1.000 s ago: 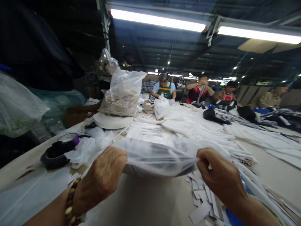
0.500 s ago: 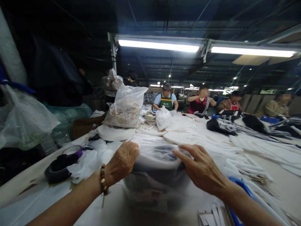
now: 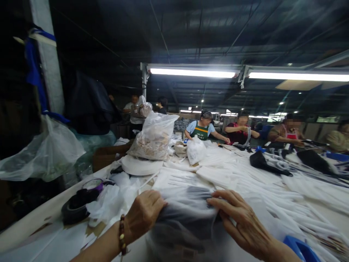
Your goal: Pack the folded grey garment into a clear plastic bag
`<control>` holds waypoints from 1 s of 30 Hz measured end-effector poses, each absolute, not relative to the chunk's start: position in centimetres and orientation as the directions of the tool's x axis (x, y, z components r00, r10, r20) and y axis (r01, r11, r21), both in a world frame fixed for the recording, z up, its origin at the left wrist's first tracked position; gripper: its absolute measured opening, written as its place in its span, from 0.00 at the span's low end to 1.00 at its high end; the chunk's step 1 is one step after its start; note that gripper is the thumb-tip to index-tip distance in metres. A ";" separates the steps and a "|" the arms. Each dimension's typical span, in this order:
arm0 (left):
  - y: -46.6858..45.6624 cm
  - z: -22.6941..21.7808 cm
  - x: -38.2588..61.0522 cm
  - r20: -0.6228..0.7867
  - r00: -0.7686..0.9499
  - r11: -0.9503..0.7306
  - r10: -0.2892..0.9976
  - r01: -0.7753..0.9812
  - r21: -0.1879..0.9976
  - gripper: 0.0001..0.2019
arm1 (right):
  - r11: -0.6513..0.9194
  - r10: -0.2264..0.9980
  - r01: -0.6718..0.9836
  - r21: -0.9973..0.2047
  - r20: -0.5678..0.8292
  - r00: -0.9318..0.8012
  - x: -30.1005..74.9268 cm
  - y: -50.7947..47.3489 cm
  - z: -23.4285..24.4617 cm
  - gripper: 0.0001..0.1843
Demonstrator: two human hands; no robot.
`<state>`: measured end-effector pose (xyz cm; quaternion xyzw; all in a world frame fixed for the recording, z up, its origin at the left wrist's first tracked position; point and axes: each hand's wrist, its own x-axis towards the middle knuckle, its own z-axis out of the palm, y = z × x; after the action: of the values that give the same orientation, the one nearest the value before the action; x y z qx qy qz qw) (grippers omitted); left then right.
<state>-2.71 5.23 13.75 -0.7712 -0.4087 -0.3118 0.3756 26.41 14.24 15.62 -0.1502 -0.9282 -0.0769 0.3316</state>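
Observation:
A translucent plastic bag (image 3: 185,225) with something dark inside lies on the table right in front of me. My left hand (image 3: 144,214), with a bead bracelet on the wrist, is closed in a grip on the bag's left top edge. My right hand (image 3: 240,222) rests on the bag's right top, fingers stretched out and pressing down on the plastic. The bag's lower part is blurred.
White fabric strips (image 3: 245,174) cover the long table. A dark tape roll (image 3: 75,209) and crumpled white plastic (image 3: 111,200) lie at left. A filled plastic bag (image 3: 154,138) sits on a white roll behind. Several people work at the far end. A blue object (image 3: 300,249) is at lower right.
The bag was held up stretched between both hands; it now sits down on the table. My hands have come together on its top, and the view has tilted upward.

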 end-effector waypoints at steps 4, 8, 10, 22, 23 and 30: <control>5.4 14.6 -2.8 0.801 0.448 -0.394 0.397 0.872 -0.292 0.14 | 0.924 0.294 0.381 -0.033 0.699 -0.652 25.9 14.8 16.0 0.21; 5.9 15.9 -2.6 0.837 0.404 -0.289 0.369 0.906 -0.310 0.15 | 0.907 0.256 0.412 0.083 0.670 -0.697 25.8 15.2 17.1 0.18; 6.1 16.1 -2.3 0.867 0.385 -0.277 0.317 0.912 -0.304 0.14 | 0.892 0.259 0.435 0.118 0.657 -0.708 26.0 15.2 17.9 0.18; 7.9 14.5 -2.3 0.958 0.240 -0.316 0.155 0.931 -0.182 0.10 | 0.903 0.301 0.429 0.031 0.665 -0.683 27.1 15.0 21.5 0.08; 7.9 14.6 -2.3 0.958 0.239 -0.324 0.159 0.929 -0.179 0.09 | 0.898 0.348 0.440 -0.025 0.653 -0.673 27.2 15.2 21.6 0.08; 7.8 15.2 -2.6 0.945 0.279 -0.337 0.174 0.918 -0.209 0.08 | 0.758 0.652 0.574 -0.310 0.348 -0.673 26.8 16.9 22.4 0.04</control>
<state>-2.55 7.78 15.17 -0.6836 -0.3992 -0.4488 0.4147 26.77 16.93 22.41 -0.3368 -0.9105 0.0875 0.2232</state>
